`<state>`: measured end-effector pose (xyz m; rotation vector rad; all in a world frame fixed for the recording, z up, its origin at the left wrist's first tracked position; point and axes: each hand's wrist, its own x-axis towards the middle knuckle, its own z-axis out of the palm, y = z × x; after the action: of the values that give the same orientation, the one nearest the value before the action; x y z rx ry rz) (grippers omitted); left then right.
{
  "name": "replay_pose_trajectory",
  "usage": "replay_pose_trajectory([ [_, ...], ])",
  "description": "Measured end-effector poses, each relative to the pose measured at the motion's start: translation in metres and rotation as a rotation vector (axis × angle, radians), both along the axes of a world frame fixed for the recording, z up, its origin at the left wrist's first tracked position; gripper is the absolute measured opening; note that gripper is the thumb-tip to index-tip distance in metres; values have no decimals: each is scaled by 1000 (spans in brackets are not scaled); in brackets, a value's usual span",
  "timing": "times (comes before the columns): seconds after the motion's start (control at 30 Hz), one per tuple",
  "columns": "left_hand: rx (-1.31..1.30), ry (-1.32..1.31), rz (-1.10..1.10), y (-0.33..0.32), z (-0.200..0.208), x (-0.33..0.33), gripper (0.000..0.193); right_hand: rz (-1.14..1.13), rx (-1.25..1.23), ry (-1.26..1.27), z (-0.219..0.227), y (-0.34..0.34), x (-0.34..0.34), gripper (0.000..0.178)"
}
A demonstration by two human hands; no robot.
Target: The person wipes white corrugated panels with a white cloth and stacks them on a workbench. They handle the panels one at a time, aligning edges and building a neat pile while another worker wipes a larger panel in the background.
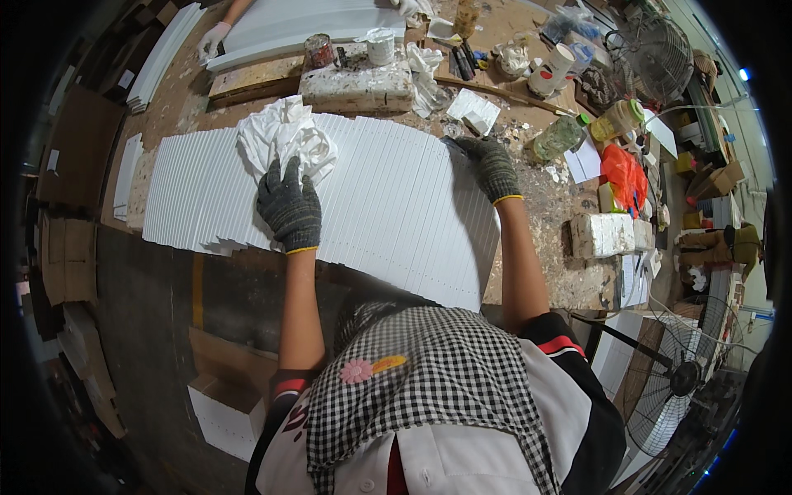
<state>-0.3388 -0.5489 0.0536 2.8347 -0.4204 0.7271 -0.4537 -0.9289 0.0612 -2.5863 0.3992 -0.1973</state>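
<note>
A row of narrow white slats [396, 190] lies side by side across the near part of the workbench. My left hand [289, 210], in a dark grey knit glove, rests on the slats. Its fingers are stretched apart, with their tips at the near edge of a crumpled white cloth [285, 136]. At the far right corner of the slats is my right hand [493, 172], gloved the same way. The right fingers are bent together around a small dark thing whose kind is hard to make out.
Beyond the slats lie a stained white block [355, 87], a white cup [380, 47] and a jar [319, 51]. Bottles [557, 137] and a red plastic bag [624, 177] stand to the right. Another person's gloved hand [214, 41] touches white boards [305, 29] at the far side.
</note>
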Motion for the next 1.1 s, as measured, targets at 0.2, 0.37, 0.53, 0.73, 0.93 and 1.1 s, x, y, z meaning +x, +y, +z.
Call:
replay_pose_trajectory([
  [0.2,18,41,24,-1,0,1,45,-113,301,15,-4,-2,1,48],
  [0.37,-10,18,-3,0,0,1,44,-124,139,-123,-15,-2,-3,43],
  [0.53,3,22,17,-1,-1,0,44,-84,328,-143,-23,-2,-6,40],
  [0.73,4,-1,-2,0,0,1,45,23,112,-8,-18,-10,-6,52],
  [0.93,9,-15,-5,0,-2,1,47,-23,200,-46,-22,-12,-8,44],
  [1.1,0,-21,-5,0,-2,1,46,-34,31,-143,-29,-20,-15,40],
])
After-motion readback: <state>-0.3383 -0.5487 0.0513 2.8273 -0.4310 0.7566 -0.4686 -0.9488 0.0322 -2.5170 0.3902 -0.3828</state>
